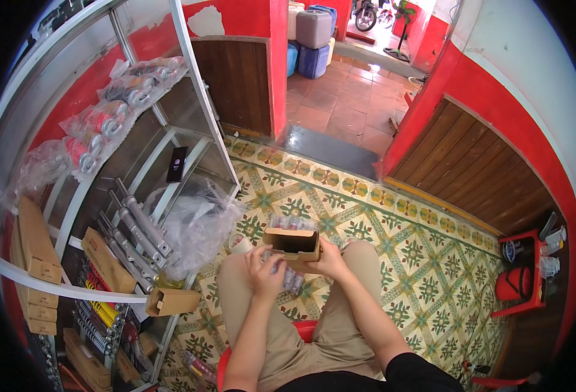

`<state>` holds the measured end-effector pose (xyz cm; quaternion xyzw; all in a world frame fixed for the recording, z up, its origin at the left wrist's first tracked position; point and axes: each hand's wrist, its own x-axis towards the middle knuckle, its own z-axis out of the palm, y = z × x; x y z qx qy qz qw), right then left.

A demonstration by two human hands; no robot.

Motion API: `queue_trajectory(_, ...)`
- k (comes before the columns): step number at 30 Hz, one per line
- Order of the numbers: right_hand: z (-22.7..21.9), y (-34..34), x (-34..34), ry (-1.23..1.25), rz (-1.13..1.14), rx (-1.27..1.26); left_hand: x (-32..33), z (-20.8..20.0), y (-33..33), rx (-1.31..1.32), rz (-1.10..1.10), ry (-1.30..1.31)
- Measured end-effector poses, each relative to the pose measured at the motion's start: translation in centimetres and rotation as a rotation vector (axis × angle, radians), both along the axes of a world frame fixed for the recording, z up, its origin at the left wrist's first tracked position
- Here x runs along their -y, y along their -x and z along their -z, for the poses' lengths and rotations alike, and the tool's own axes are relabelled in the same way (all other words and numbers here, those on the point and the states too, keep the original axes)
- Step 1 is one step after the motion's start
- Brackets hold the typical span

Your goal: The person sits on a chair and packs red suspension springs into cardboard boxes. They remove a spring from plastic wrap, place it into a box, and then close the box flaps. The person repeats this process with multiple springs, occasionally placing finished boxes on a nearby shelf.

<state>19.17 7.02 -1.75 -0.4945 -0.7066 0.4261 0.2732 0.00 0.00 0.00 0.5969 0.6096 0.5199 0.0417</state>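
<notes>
An open cardboard box (291, 232) is held up between my knees, its dark mouth turned toward me. My right hand (332, 260) grips the box by its right side. At its near left corner, the fingers of my left hand (262, 271) are bent against the flap. Clear plastic shows by those fingertips; whether they pinch it too I cannot tell. Below the box lies a plastic-wrapped item (292, 282), partly hidden by my hand. More clear-wrapped pieces (294, 222) show just beyond the box. A whitish roll (239, 244) is beside my left knee.
A metal shelf rack (200, 98) on my left holds bagged parts (105, 117), grey shock absorbers (131, 222), coloured springs (105, 313), a phone (177, 164) and long boxes (39, 248). Crumpled plastic (200, 222) hangs off it. At right stands a red stool (530, 287); plastic cans (313, 59) stand beyond the doorway.
</notes>
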Motion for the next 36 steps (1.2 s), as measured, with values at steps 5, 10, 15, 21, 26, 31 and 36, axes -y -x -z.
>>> queue_trajectory(5,1.2,-0.9,-0.3,-0.04,0.024,-0.001,-0.6,0.5,-0.3,-0.051,0.042,-0.019)
queue_trajectory(10,1.0,-0.5,0.6,-0.026,0.047,-0.019,0.0,0.5,-0.4,-0.1,0.079,-0.012)
queue_trajectory(15,0.4,0.1,0.7,-0.026,0.041,-0.052,0.3,0.4,-0.2,-0.13,0.075,0.001)
queue_trajectory(21,0.9,0.2,0.9,-0.012,0.056,-0.057,0.3,-0.2,-0.4,-0.126,0.05,-0.016)
queue_trajectory(26,0.8,0.2,1.1,0.04,0.066,-0.012,0.4,1.0,-0.3,-0.108,0.041,-0.021)
queue_trajectory(31,0.8,0.2,0.8,0.085,0.112,-0.084,0.2,0.4,-0.5,-0.104,0.037,-0.038)
queue_trajectory(36,0.0,0.6,1.4,0.043,0.099,-0.109,0.2,0.0,-0.5,-0.096,0.031,-0.045)
